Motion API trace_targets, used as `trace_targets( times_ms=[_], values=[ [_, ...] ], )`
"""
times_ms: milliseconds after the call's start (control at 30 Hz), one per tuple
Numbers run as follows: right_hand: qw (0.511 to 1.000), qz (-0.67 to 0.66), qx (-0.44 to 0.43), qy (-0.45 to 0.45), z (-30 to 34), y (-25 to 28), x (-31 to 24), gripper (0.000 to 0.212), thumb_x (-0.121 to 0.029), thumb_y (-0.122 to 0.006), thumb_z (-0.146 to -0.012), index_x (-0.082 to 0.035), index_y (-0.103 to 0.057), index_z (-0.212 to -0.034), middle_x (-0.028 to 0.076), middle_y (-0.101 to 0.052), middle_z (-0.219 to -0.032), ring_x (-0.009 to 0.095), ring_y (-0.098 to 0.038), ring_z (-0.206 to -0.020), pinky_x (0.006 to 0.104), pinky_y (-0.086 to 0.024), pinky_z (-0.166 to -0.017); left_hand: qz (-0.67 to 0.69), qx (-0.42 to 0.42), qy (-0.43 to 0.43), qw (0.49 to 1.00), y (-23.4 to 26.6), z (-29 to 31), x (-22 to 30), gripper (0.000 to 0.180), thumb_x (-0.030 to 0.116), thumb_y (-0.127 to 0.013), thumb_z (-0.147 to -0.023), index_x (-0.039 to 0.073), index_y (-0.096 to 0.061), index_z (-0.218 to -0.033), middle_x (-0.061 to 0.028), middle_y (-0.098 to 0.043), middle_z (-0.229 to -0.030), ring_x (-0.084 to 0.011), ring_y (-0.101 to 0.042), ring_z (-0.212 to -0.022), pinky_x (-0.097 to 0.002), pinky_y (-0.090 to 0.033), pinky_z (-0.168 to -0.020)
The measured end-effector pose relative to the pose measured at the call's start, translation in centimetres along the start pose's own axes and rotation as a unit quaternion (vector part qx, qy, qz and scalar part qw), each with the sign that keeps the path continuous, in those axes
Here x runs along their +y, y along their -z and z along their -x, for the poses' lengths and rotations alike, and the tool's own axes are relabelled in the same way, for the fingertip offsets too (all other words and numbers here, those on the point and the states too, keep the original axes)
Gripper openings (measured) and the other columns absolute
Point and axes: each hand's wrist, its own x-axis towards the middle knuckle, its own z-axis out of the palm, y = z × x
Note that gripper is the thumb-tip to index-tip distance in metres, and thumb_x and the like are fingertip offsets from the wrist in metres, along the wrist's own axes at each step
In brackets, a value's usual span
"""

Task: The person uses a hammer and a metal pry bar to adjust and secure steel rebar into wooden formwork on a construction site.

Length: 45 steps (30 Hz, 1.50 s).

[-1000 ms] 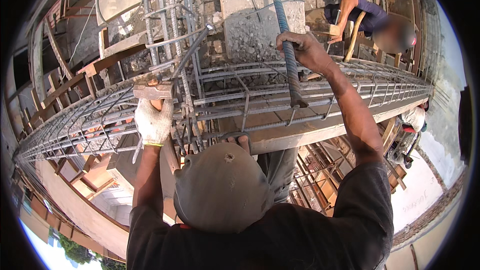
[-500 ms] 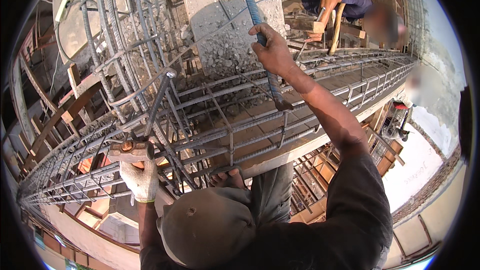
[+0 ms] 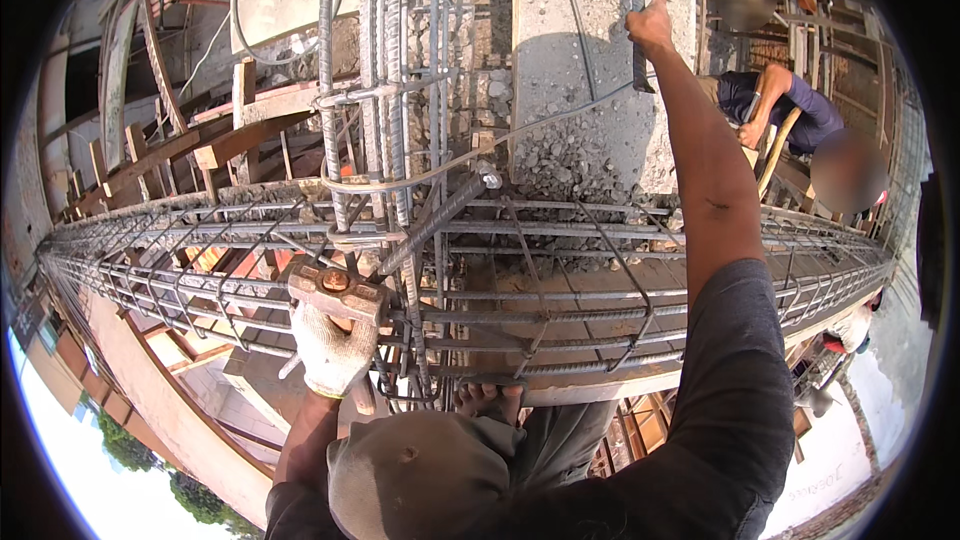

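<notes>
My left hand [image 3: 335, 350], in a pale knitted work glove, is closed round the wooden handle of a hammer, just below its blocky steel head [image 3: 340, 292]. It is at the near side of a cage of ribbed reinforcing bars [image 3: 560, 316]. My bare right hand [image 3: 654, 28] reaches far forward and grips a bluish ribbed steel bar [image 3: 639, 65] over a rough concrete slab [image 3: 560, 70]. The bar's lower end appears to hang above the slab's surface. A short thick bar [image 3: 445, 212] with a shiny battered tip slants up from the cage, between my hands.
Upright ribbed bars [image 3: 370, 70] rise left of centre. Broken concrete rubble [image 3: 575, 165] lies by the slab's near end. My foot [image 3: 488, 402] stands at the cage's near edge. At right, a co-worker [image 3: 800, 105] bends beside a wooden handle [image 3: 778, 153]. Timber framing [image 3: 150, 165] fills the left.
My right hand has carried the ribbed bar up and away from the cage to above the slab. My left hand keeps the hammer near the cage. The whole view has turned.
</notes>
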Motion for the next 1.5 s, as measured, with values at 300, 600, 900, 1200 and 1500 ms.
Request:
trace_targets(
  times_ms=[300,600,900,1200,1500],
  values=[
    [0.995,0.052,0.076,0.045,-0.7,2.3,3.9,0.05,-0.023,-0.061,-0.077,-0.001,-0.062,-0.121,0.024,-0.069,-0.102,0.037,-0.066,-0.099,0.0411,-0.051,-0.088,0.003,-0.027,-0.015,1.0,-0.7,-0.8,-0.1,0.021,0.012,-0.072,-0.086,0.0,-0.063,-0.101,-0.0043,-0.065,-0.086,-0.0145,-0.056,-0.076,-0.0297,-0.046,-0.071],
    [0.929,-0.153,-0.264,0.211,23.1,13.1,-15.4,0.037,-0.019,-0.06,-0.085,0.003,-0.062,-0.114,0.024,-0.065,-0.111,0.037,-0.061,-0.108,0.0434,-0.048,-0.097,0.297,-0.024,0.183,0.937,-0.3,-0.2,1.7,0.023,0.0,-0.069,-0.085,0.001,-0.061,-0.107,-0.0047,-0.064,-0.095,-0.0107,-0.057,-0.082,-0.0274,-0.047,-0.074],
    [0.807,-0.469,-0.258,0.248,41.1,15.8,-22.3,0.058,-0.053,-0.072,-0.083,0.001,-0.062,-0.101,0.018,-0.065,-0.089,0.032,-0.063,-0.087,0.0412,-0.048,-0.079,0.275,-0.012,0.121,0.954,4.6,2.4,9.3,0.025,0.008,-0.071,-0.084,0.001,-0.062,-0.107,-0.0058,-0.066,-0.095,-0.015,-0.062,-0.087,-0.0302,-0.049,-0.078],
    [0.547,-0.808,-0.176,-0.131,45.1,22.4,-20.3,0.049,-0.053,-0.039,-0.103,-0.014,-0.039,-0.073,0.0,-0.04,-0.064,0.015,-0.043,-0.06,0.0363,-0.045,-0.067,0.286,-0.197,-0.052,0.936,2.4,3.6,13.5,0.036,0.015,-0.076,-0.082,0.003,-0.063,-0.113,-0.0066,-0.067,-0.1,-0.0149,-0.062,-0.088,-0.0314,-0.049,-0.08],
    [0.614,-0.778,-0.099,0.084,51.0,39.4,-10.8,0.048,-0.048,-0.038,-0.104,-0.014,-0.042,-0.07,-0.004,-0.038,-0.058,0.01,-0.036,-0.049,0.0303,-0.04,-0.055,0.236,-0.11,-0.027,0.965,6.2,0.0,11.0,0.023,0.006,-0.072,-0.083,0.0,-0.066,-0.105,-0.0042,-0.068,-0.095,-0.01,-0.062,-0.081,-0.0267,-0.05,-0.073]
  ],
)
